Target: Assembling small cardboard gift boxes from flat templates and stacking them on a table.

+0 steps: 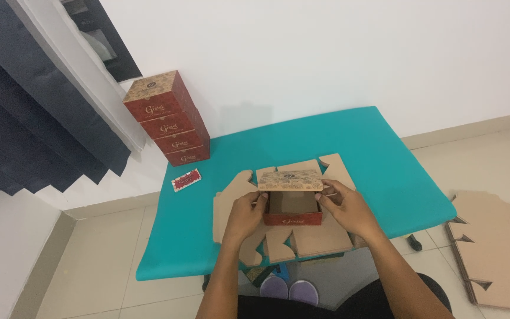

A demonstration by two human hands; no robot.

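On the teal table (385,171), 2 hands (244,215) (349,208) grip a half-folded box (292,207).

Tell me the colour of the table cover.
Teal, plain and unpatterned, on the table cover; the head view shows it.

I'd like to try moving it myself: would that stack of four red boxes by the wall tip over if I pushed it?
Probably, if pushed near the top: the stack of red boxes stands four high on a narrow footprint and already looks slightly uneven. The boxes look like thin folded cardboard, like the half-folded box, so likely light and easily shifted. A low, slow push across the teal table might slide it instead.
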